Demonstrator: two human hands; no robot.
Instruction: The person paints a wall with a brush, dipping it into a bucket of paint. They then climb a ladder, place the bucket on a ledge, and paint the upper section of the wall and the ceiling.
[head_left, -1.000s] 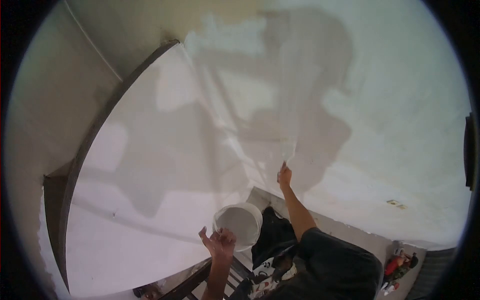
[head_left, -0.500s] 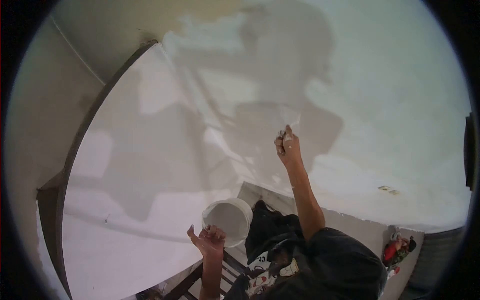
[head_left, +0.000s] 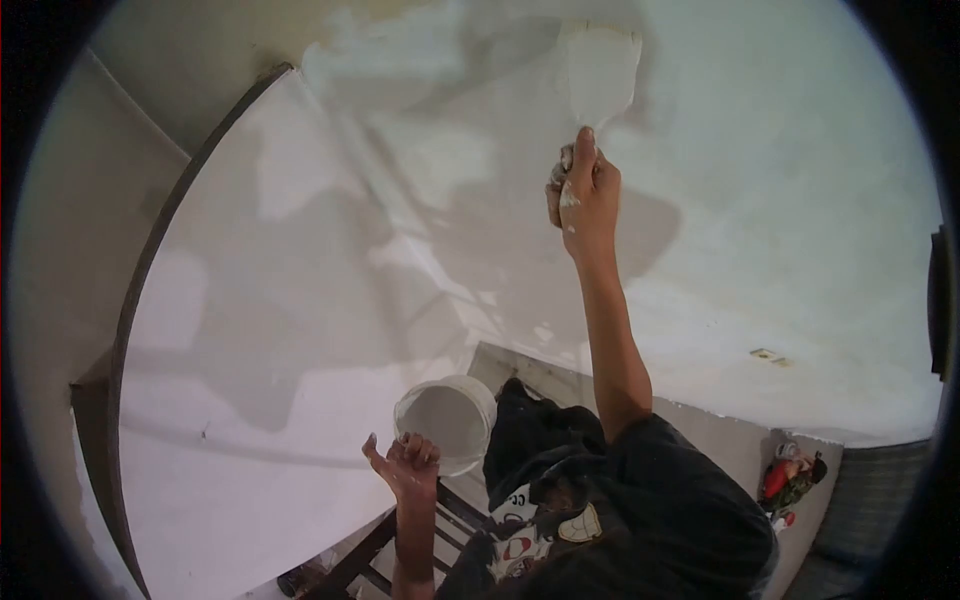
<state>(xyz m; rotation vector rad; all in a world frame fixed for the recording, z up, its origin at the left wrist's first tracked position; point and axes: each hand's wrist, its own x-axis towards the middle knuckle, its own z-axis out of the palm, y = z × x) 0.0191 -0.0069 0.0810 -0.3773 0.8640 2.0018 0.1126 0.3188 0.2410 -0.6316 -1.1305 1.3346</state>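
Note:
My right hand (head_left: 585, 195) is wrapped round the handle of a putty knife (head_left: 602, 75), with the thumb stretched up toward the blade. The wide, whitish blade lies up against the wall (head_left: 760, 200), where it looks wet and smeared. White paste spots my right fingers. Down at the left, my left hand (head_left: 408, 468) is half-open, its thumb apart and its fingers bent, with nothing visible in it. Beside and partly behind it stands a white bucket (head_left: 484, 395); the hand overlaps its near edge, and whether they touch I cannot tell.
A dark slatted frame (head_left: 455, 520) is below me. At the left a white panel-like surface (head_left: 200, 480) meets the wall, bordered by a dark edge (head_left: 190, 180). A wall outlet (head_left: 768, 356) sits at the right. A person in red (head_left: 790, 478) is far below.
My right hand has moved up the wall with the putty knife, whose blade now shows plainly. My left hand has shifted slightly left. The view has tilted a little.

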